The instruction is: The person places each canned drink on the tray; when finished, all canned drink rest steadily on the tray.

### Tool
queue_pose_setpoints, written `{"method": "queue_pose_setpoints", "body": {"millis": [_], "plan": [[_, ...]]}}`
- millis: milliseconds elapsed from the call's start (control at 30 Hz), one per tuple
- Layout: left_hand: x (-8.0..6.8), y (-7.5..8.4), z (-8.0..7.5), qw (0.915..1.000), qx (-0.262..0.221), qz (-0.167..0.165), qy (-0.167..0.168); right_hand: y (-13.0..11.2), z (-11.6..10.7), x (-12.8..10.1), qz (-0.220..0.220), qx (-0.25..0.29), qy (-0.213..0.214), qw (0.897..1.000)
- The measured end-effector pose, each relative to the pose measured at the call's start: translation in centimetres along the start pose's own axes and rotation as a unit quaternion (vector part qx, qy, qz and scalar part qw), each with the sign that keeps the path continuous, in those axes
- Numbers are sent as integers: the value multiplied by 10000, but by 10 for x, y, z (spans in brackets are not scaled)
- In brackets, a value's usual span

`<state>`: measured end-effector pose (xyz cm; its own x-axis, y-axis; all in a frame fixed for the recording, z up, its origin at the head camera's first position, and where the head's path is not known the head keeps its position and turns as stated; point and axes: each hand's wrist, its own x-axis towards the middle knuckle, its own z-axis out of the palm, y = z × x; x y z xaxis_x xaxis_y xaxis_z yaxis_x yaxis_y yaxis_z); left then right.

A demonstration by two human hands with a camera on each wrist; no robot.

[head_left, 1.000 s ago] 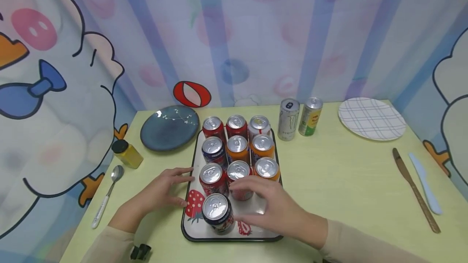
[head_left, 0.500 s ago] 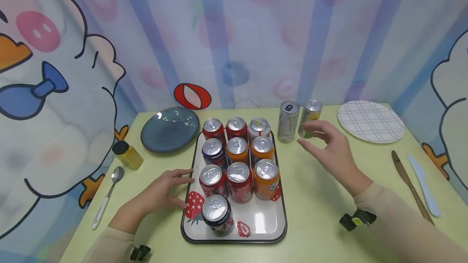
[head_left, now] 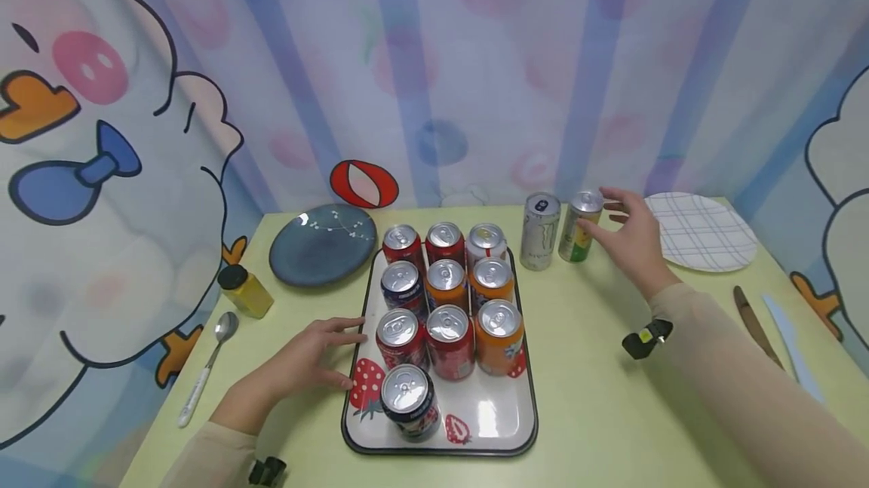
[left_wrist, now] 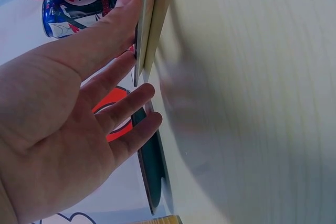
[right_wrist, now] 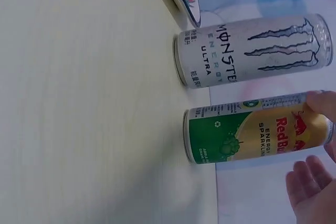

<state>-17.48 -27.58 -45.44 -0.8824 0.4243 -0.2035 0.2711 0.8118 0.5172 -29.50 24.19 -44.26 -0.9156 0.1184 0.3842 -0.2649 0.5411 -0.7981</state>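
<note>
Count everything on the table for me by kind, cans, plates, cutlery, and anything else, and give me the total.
Drink cans: 12, ten on the white strawberry-print tray, plus the tall silver-white can and the tall yellow-green can beside it
Plates: 2
Knives: 2
Spoons: 1
Trays: 1
Small yellow jars: 1
Total: 19

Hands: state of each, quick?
Left hand: open, fingers against the tray edge.
Right hand: open, fingertip touching the green can, not gripping.

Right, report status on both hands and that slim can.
Right hand open, fingertips at the slim green-and-yellow Red Bull can. Left hand open, resting against the white strawberry tray. White Monster can stands close beside.
</note>
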Motion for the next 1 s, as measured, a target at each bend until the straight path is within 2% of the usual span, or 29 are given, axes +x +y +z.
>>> {"method": "queue_pose_setpoints", "body": {"millis": [100, 167, 367, 567, 767, 1000], "plan": [[0, -1, 1, 10000, 55, 52, 27, 3, 0, 3, 147, 94, -222, 9996], [1, -1, 2, 10000, 71, 58, 34, 4, -1, 2, 176, 76, -227, 9996], [4, -1, 3, 9999, 87, 86, -6, 4, -5, -12, 139, -3, 118, 9998], [4, 1, 3, 10000, 92, 4, 1, -5, -12, -47, -4, 50, 141, 9999], [2, -1, 1, 9999, 164, 43, 32, -22, -17, -91, -361, 104, -187, 9991], [0, -2, 1, 9998, 88, 158, 54, -55, -21, -137, -671, 377, -638, 9950]]}}
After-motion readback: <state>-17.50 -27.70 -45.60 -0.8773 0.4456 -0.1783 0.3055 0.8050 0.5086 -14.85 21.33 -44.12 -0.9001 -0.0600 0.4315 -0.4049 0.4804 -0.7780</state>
